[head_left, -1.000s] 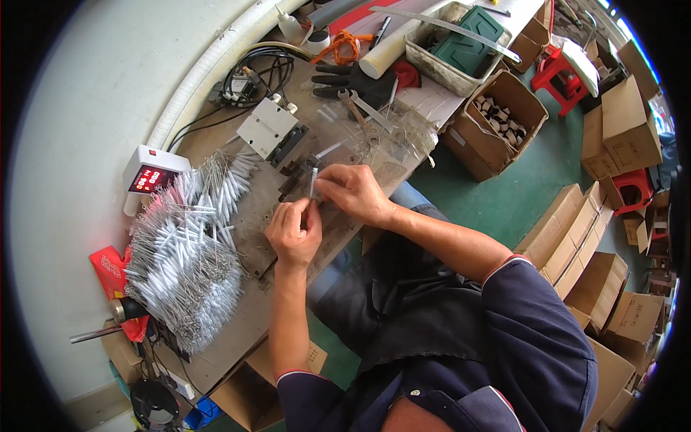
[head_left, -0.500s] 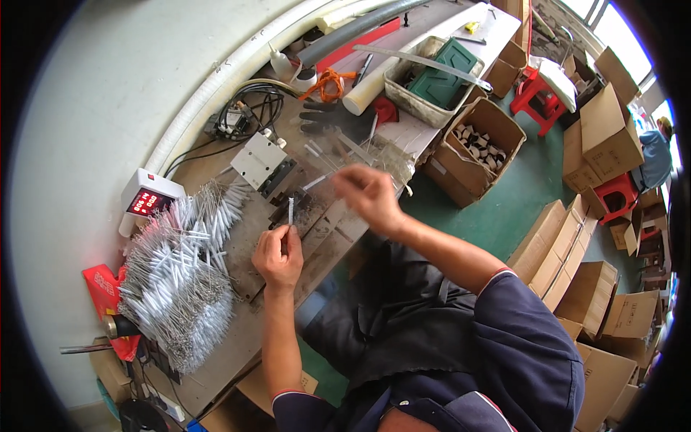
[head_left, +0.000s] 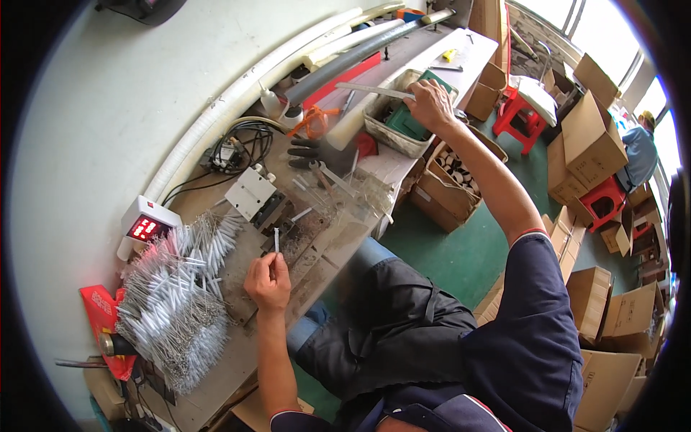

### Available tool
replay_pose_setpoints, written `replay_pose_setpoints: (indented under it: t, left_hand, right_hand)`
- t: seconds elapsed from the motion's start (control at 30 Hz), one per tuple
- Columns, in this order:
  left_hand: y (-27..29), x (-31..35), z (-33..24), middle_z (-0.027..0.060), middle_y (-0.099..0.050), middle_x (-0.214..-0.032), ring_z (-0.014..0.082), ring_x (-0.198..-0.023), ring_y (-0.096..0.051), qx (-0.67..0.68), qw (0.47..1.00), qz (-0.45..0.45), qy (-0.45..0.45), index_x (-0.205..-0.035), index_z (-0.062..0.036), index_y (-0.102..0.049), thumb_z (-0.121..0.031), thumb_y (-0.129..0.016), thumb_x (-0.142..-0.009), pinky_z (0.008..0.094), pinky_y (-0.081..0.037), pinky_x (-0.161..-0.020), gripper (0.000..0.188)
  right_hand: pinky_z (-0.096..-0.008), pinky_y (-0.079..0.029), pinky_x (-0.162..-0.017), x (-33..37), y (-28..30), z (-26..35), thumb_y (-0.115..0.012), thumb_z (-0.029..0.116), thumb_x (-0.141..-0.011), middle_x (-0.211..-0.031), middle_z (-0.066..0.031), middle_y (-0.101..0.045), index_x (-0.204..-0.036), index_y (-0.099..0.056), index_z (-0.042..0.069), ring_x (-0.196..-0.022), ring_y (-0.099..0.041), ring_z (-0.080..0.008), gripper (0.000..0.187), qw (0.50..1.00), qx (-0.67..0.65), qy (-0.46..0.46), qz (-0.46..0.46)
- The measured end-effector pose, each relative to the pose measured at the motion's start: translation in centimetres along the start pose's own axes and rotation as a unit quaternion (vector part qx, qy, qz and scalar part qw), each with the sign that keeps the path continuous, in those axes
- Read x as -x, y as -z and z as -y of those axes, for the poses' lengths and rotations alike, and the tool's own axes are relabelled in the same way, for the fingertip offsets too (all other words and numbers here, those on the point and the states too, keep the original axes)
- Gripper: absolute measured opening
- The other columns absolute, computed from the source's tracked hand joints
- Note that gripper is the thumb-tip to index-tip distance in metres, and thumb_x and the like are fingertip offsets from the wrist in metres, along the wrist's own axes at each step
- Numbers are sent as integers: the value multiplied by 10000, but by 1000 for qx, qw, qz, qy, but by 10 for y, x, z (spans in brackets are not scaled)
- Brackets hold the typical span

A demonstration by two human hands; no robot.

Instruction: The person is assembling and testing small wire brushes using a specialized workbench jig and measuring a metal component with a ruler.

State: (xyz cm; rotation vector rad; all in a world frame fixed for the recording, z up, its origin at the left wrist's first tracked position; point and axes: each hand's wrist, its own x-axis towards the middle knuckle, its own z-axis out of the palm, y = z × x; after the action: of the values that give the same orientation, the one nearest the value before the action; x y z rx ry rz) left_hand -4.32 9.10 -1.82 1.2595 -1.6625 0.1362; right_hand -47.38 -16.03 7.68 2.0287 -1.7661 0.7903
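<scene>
My left hand (head_left: 268,281), low over the bench, pinches a small white wire brush (head_left: 277,240) that points away from me. Just beyond it stands a small machine with a pale metal block (head_left: 250,193). Stretched out to the far right, my right hand (head_left: 432,105) has its fingers closed over a long steel ruler (head_left: 374,90). This ruler lies across a grimy white bin (head_left: 394,137) with a green plastic tray (head_left: 407,121) in it; my hand covers part of the ruler. Left of my left hand is a big heap of white brushes with wire stems (head_left: 176,302).
A digital counter box (head_left: 149,219) stands behind the heap. Wrenches (head_left: 337,176), a dark glove (head_left: 306,151), orange strapping (head_left: 314,121) and tangled black cables (head_left: 248,140) lie farther along the bench. Beside it on the floor sits an open carton (head_left: 443,205). A co-worker (head_left: 639,151) is far right.
My right hand has swung away from the machine, out to the ruler on the bin. My left hand keeps the brush pinched. The whole view has shifted slightly.
</scene>
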Motion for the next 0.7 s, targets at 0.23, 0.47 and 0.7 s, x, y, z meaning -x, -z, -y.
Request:
replay_pose_setpoints:
  t: [0.23,0.47,0.7]
  left_hand:
    - [4,0,0,58,-572,-684,215,-562,-536,-34,999,7,5,-907,-43,-674,-39,-745,-899,352,-428,-522,71]
    - [-6,-3,3,82,-599,-739,241,-583,-558,-56,998,-11,-14,-948,-40,-671,-24,-737,-900,367,-456,-545,83]
    - [0,4,2,90,-652,-831,207,-610,-593,-25,998,-47,32,-1007,-34,-673,-51,-747,-921,331,-487,-562,115]
  right_hand:
    - [-495,-462,-969,-34,-24,3,-740,280,-870,-994,-174,-733,-990,-747,61,-1110,-643,-354,251,992,19,55,109]
    - [-478,-557,-804,-57,-28,-21,-731,149,-758,-847,-248,-695,-916,-734,-4,-870,-700,-413,220,985,-130,7,110]
    - [-305,-572,-575,71,65,81,-667,60,-921,-794,-70,-655,-1046,-658,-20,-632,-660,-141,149,819,-509,-70,254]
